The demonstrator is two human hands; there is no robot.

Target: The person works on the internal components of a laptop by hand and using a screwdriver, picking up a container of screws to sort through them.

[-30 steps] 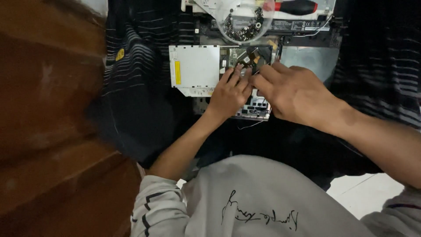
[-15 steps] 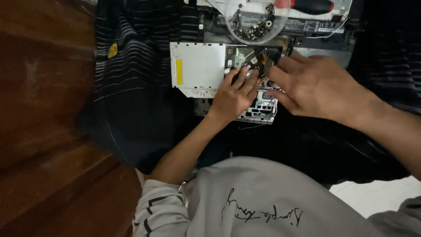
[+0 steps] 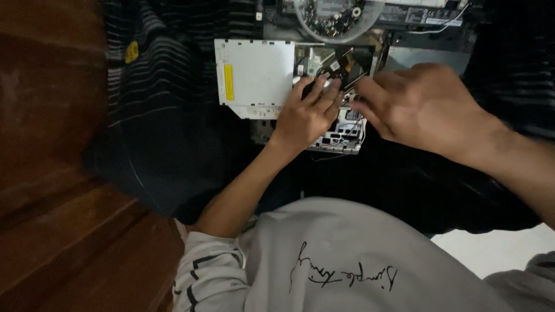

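The setting is appearing to be a home, with repair work being carried out on a soft surface and not at a workbench. Opened electronics are lying on a dark striped fabric covering (image 3: 156,115), and a flat white metal drive casing with a yellow label (image 3: 254,78) is sitting among exposed circuit parts. A clear round plastic bowl holding small loose parts (image 3: 335,20) is standing at the top. Reddish-brown wooden planking (image 3: 52,190) is running along the left, and pale flooring (image 3: 497,248) is showing at lower right.
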